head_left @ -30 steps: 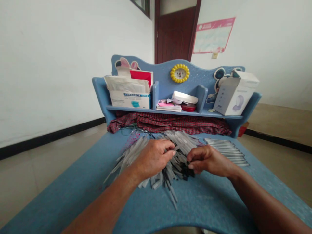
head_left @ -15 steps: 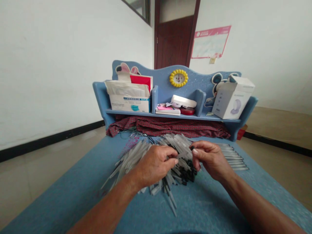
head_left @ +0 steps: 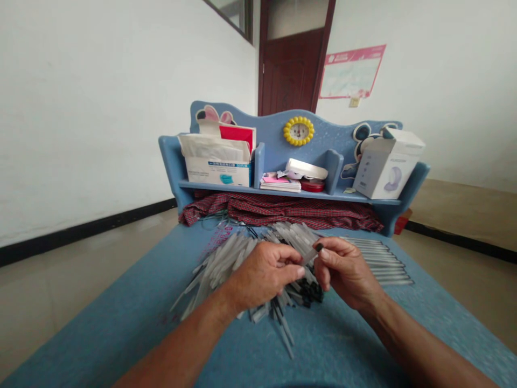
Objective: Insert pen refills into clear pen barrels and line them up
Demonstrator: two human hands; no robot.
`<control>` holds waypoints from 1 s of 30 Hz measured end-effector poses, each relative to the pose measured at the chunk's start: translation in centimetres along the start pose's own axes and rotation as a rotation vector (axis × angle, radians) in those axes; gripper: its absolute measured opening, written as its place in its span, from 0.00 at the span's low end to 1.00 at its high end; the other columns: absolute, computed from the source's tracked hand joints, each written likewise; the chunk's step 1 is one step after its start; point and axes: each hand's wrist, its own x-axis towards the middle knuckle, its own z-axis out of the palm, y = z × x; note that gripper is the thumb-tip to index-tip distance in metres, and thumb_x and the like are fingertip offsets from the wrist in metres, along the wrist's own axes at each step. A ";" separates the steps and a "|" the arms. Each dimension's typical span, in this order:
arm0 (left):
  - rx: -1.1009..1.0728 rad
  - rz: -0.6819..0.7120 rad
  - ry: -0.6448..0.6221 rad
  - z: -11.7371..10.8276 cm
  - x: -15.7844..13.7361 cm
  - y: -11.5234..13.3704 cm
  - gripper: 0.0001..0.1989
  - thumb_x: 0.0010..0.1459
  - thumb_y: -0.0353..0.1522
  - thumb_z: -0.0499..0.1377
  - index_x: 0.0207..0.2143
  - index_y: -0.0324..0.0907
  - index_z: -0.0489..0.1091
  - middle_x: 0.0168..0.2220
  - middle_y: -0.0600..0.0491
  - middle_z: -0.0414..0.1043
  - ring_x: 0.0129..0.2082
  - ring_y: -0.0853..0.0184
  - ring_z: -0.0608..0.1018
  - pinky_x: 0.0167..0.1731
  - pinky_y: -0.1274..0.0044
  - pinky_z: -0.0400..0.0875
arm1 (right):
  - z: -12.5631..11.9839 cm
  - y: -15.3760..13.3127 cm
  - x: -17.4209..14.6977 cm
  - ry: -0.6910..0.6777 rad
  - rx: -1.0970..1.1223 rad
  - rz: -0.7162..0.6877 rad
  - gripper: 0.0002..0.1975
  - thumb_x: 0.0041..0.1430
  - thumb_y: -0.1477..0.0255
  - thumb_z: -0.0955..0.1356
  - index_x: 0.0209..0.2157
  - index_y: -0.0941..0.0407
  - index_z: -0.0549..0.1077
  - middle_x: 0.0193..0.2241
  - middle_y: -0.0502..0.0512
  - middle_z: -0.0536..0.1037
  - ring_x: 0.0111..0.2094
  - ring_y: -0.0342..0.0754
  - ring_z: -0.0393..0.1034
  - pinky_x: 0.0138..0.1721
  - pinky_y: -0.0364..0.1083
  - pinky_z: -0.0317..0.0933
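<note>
A translucent tube, which looks like a pen barrel [head_left: 310,255], spans the gap between my hands. My left hand [head_left: 266,274] pinches its near end between thumb and fingers. With thumb and forefinger, my right hand [head_left: 345,268] holds a small black cap [head_left: 319,247] at the tube's other end; whether the cap is seated on it I cannot tell. Under and behind my hands spreads a heap of translucent pen barrels [head_left: 226,253]. Small black caps [head_left: 312,292] lie in a cluster at the heap's right front. Right of my right hand, several dark-tipped pens [head_left: 383,260] lie side by side in a row.
The blue table [head_left: 323,345] has a raised shelf [head_left: 226,188] along its back. On it stand a mask box [head_left: 218,170], a white box [head_left: 388,164] and a red round tin [head_left: 312,186]. A checked cloth [head_left: 283,210] is bunched beneath the shelf.
My left hand has moved right, and the tube now reaches the black cap in my right hand. The whole view has shifted slightly.
</note>
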 end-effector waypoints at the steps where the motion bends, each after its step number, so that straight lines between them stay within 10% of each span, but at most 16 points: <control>1: -0.017 -0.005 -0.004 0.0 0.0 0.0 0.07 0.51 0.32 0.57 0.30 0.37 0.72 0.17 0.60 0.62 0.14 0.77 0.63 0.15 0.83 0.55 | 0.0 0.0 0.0 0.006 0.000 -0.002 0.08 0.47 0.69 0.74 0.31 0.56 0.76 0.09 0.47 0.72 0.10 0.41 0.63 0.12 0.37 0.53; 30: -0.113 -0.016 -0.073 0.5 -0.1 0.4 0.05 0.49 0.30 0.57 0.26 0.36 0.71 0.16 0.60 0.65 0.13 0.78 0.63 0.14 0.84 0.54 | -0.7 -0.7 -0.2 -0.026 -0.221 -0.114 0.07 0.50 0.71 0.72 0.34 0.56 0.76 0.13 0.47 0.74 0.13 0.41 0.65 0.15 0.40 0.59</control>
